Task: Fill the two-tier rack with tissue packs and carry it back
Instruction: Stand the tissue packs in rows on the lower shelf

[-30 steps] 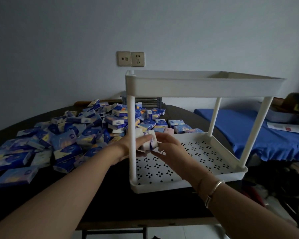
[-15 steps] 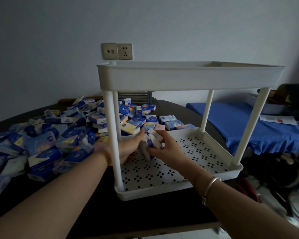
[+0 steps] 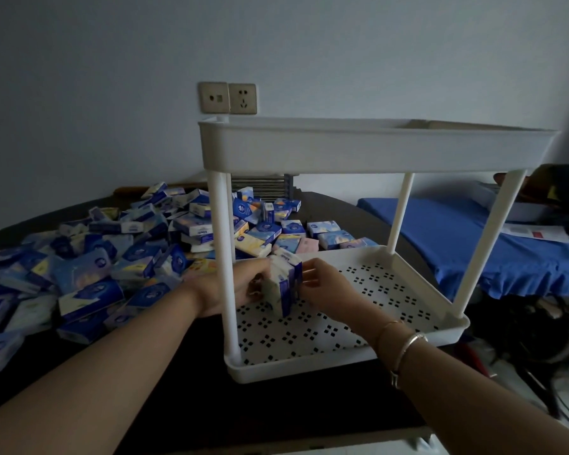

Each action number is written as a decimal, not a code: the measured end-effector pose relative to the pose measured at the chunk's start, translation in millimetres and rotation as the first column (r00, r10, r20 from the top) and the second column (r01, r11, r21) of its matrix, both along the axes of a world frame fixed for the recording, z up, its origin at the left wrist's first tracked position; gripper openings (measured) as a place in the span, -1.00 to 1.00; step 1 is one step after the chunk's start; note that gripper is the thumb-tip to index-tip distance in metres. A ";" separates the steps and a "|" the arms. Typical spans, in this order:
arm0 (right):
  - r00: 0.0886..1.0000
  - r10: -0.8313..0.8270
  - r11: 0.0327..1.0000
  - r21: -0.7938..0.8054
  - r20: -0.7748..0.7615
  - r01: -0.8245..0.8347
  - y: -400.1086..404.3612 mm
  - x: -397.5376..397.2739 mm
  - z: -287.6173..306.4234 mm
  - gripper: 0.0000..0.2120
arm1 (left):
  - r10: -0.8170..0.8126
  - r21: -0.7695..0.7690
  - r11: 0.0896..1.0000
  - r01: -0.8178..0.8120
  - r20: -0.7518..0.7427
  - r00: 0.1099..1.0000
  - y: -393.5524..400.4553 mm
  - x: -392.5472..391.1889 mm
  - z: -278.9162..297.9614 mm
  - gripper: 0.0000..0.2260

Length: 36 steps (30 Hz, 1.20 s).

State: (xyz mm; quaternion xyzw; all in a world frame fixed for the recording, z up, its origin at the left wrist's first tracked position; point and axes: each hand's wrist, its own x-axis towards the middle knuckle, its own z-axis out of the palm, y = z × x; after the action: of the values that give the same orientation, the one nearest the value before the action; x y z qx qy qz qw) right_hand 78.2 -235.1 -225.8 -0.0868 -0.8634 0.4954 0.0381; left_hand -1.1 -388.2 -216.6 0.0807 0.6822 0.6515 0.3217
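A white two-tier rack (image 3: 375,149) stands on the dark table, its perforated lower tray (image 3: 391,290) otherwise bare. A small bunch of tissue packs (image 3: 284,284) stands upright on the lower tray near its left side. My left hand (image 3: 234,287) reaches in past the front left post and holds the bunch from the left. My right hand (image 3: 322,284) holds it from the right, fingers curled on the packs. The upper tier's inside is hidden from this angle.
A large heap of blue and white tissue packs (image 3: 112,257) covers the table (image 3: 184,382) left of and behind the rack. A blue covered surface (image 3: 457,238) with papers lies at the right. Wall sockets (image 3: 227,98) sit behind the rack. Dark clutter fills the floor at right.
Both hands have lowered the bunch of packs onto the lower tray and set it upright. The view has shifted, so the rack appears further right.
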 end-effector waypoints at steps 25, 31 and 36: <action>0.997 0.022 0.994 0.101 0.078 -0.030 -40.4 -71.8 -15.8 -0.40 | 0.023 -0.227 0.941 -0.250 -0.696 0.718 -44.8 4.0 -42.4 -0.42; 0.994 0.017 0.980 0.196 0.112 -0.039 -49.3 -81.8 -22.9 -0.27 | 0.034 -0.239 0.938 -0.253 -0.660 0.750 -43.8 -0.1 -44.0 -0.46; 0.992 0.012 0.979 0.203 0.127 -0.037 -47.9 -80.7 -22.0 -0.24 | -0.040 -0.309 0.931 -0.193 -0.614 0.789 -42.4 5.3 -28.1 -0.45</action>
State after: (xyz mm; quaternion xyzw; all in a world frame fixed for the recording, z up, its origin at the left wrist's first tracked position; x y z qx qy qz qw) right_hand -2.5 -283.0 -247.8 -0.1026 -0.9115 0.3981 -0.0133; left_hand 4.2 -430.6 -244.7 0.1987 0.8581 0.4688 0.0663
